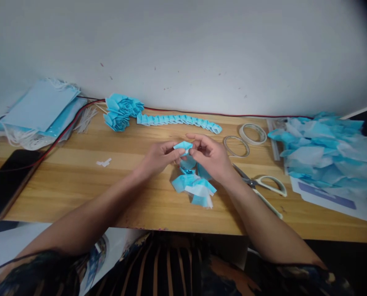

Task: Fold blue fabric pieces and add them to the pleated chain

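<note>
Between my two hands, above the middle of the table, is a small folded piece of blue fabric (183, 146). My left hand (163, 156) pinches its left side with thumb and fingers. On its right side my right hand (208, 154) is closed on the same piece, fingers bent. Just below the hands lie several loose blue and white fabric pieces (195, 189), partly crumpled. A row of folded blue pieces (178, 119) stretches along the table behind my hands, and blue folded flowers (121, 111) lie at its left end.
Scissors (260, 185) and two tape rolls (252, 134) lie to the right. A heap of blue-white fabric pieces (331, 152) fills the far right. At left are a stack of blue face masks (41, 107), a phone (10, 181) and a red-black cable (63, 133). White scraps (103, 163) lie nearby.
</note>
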The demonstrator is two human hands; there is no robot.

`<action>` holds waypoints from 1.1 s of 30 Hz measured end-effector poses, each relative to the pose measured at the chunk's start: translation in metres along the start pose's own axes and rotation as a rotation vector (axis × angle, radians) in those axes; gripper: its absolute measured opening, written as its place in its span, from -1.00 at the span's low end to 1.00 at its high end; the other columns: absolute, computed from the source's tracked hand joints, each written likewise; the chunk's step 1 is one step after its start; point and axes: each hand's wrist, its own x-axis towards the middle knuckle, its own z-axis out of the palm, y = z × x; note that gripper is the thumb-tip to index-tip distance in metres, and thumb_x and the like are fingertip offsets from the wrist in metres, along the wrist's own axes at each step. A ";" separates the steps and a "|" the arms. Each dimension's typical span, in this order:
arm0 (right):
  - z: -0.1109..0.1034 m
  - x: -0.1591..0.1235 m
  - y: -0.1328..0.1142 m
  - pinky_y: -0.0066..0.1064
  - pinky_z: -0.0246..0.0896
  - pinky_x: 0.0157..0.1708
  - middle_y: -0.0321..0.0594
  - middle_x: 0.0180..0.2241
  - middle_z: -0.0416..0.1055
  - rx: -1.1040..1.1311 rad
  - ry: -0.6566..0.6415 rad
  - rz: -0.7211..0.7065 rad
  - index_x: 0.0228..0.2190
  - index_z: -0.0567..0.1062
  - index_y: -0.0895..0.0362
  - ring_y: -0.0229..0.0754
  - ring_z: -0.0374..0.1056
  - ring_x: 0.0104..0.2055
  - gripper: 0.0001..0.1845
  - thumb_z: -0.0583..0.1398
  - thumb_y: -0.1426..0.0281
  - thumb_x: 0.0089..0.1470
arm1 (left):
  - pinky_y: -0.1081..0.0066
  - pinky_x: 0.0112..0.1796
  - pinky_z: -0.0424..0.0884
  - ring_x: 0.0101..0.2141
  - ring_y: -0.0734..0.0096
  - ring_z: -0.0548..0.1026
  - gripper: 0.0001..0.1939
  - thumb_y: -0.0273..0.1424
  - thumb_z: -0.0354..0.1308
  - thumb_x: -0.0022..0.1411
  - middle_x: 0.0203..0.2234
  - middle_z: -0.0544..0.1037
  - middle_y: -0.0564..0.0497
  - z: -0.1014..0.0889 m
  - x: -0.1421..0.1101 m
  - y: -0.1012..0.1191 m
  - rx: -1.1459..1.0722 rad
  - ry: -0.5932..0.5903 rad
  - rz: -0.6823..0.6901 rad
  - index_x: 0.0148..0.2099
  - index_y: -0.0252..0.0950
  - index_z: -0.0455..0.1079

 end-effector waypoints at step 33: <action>-0.005 0.001 -0.002 -0.36 0.29 -0.35 -0.36 -0.43 0.47 0.040 -0.002 0.098 0.11 0.49 0.11 -0.25 0.36 -0.41 -0.45 0.24 0.34 0.05 | 0.47 -0.45 0.19 -0.52 0.52 0.31 -0.70 -0.16 0.25 0.10 -0.60 0.40 0.10 0.002 -0.001 0.003 0.110 0.064 -0.036 -0.47 -0.28 0.36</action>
